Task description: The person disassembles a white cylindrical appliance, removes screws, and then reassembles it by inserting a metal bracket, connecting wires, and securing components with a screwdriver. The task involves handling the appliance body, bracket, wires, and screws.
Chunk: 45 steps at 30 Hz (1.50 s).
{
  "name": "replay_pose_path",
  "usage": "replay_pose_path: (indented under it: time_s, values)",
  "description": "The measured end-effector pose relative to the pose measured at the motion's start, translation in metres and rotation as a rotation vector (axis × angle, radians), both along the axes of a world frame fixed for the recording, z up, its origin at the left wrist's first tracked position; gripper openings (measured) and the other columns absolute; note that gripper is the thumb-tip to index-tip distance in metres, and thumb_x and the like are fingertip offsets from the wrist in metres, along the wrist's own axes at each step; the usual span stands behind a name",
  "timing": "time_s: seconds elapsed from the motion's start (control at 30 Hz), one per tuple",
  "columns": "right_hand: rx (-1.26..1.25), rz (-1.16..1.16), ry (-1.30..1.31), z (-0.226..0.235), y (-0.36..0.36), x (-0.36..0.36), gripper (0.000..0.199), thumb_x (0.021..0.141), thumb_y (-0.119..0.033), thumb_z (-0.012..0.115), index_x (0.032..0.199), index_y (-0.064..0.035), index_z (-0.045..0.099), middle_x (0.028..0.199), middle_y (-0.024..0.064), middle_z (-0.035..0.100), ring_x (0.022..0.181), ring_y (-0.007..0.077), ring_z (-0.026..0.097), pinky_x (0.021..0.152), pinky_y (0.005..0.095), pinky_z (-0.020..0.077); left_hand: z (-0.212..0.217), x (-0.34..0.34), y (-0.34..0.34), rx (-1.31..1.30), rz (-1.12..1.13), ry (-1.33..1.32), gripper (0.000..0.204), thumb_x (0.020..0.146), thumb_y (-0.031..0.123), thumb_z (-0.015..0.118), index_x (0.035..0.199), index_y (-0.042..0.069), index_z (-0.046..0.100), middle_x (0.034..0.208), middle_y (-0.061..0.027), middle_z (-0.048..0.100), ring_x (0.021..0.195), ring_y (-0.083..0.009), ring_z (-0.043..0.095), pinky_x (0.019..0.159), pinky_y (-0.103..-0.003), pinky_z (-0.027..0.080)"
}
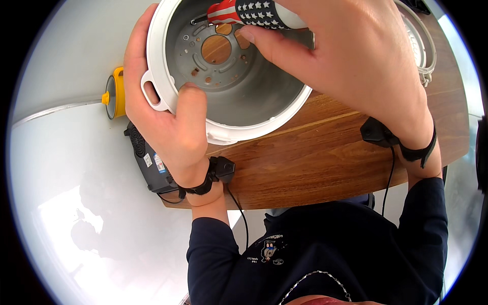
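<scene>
Fingers point(264, 43) grip screwdriver point(244, 12); L hand point(162, 117) steadies pot point(229, 91)

I see dark navy sleeves point(213, 249) and a small chest print point(269, 250). Both wrists wear black straps point(201, 189) carrying small boxes with thin cables.

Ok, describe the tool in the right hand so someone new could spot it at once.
Start at the wooden table and the white pot shell tipped on its edge. The right hand reaches into the shell's grey inside holding a screwdriver. Its handle, striped red and white with white stars on dark blue, is the only patterned thing there.
</scene>
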State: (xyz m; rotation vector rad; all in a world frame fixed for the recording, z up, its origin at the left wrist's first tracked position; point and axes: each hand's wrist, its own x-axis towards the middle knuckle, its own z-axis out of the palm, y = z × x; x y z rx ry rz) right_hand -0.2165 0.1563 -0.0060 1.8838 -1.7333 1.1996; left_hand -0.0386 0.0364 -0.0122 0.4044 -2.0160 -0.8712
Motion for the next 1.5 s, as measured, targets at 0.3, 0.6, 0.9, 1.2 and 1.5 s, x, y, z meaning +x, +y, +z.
replay_pose_path:
  time_s: [0.3, 0.6, 0.9, 1.2, 1.5]
  values:
    - [-0.011, 0.029, -0.008, -0.004, 0.001, 0.000, 0.027, 0.084, -0.014, 0.077, 0.096, -0.0013, 0.056, 0.072, 0.0126, 0.063, 0.061, 0.0315, 0.064, 0.050, 0.0396, 0.0505, 0.000, 0.001, -0.001, -0.072, 0.010, -0.025, 0.078, 0.066, 0.007, 0.048, 0.142, -0.008, 0.055, 0.138, -0.0194, 0.062, 0.127, -0.0273, 0.061, 0.114, -0.036, 0.041]
    - [-0.018, 0.029, -0.022, -0.005, 0.005, -0.001, 0.027, 0.085, -0.015, 0.077, 0.096, -0.0012, 0.057, 0.072, 0.0123, 0.063, 0.061, 0.0307, 0.064, 0.050, 0.0390, 0.0505, -0.001, 0.000, 0.007, -0.084, 0.027, -0.037, 0.078, 0.065, 0.007, 0.048, 0.142, -0.007, 0.055, 0.137, -0.0184, 0.062, 0.127, -0.0270, 0.060, 0.114, -0.036, 0.041]
    - [-0.009, 0.034, -0.024, -0.002, 0.008, 0.000, 0.027, 0.085, -0.016, 0.077, 0.096, -0.0011, 0.057, 0.072, 0.0120, 0.064, 0.060, 0.0299, 0.064, 0.050, 0.0384, 0.0505, 0.001, -0.005, 0.014, -0.031, -0.044, 0.001, 0.078, 0.066, 0.007, 0.048, 0.143, -0.007, 0.054, 0.137, -0.0184, 0.062, 0.128, -0.0269, 0.060, 0.114, -0.036, 0.041]
    - [0.009, 0.066, -0.013, -0.008, 0.004, 0.001, 0.027, 0.086, -0.017, 0.077, 0.096, -0.0010, 0.058, 0.072, 0.0117, 0.064, 0.060, 0.0291, 0.064, 0.051, 0.0378, 0.0504, -0.003, -0.001, 0.005, -0.107, 0.038, -0.044, 0.079, 0.067, 0.007, 0.049, 0.144, -0.008, 0.052, 0.138, -0.0203, 0.061, 0.129, -0.0280, 0.059, 0.115, -0.037, 0.040]
    - [0.017, 0.074, -0.009, -0.007, 0.005, 0.001, 0.027, 0.086, -0.019, 0.076, 0.096, -0.0010, 0.059, 0.072, 0.0114, 0.064, 0.060, 0.0283, 0.064, 0.051, 0.0373, 0.0504, -0.001, 0.002, -0.005, -0.045, -0.027, 0.008, 0.075, 0.067, 0.001, 0.046, 0.141, -0.005, 0.055, 0.135, -0.0145, 0.062, 0.123, -0.0246, 0.062, 0.110, -0.035, 0.045]
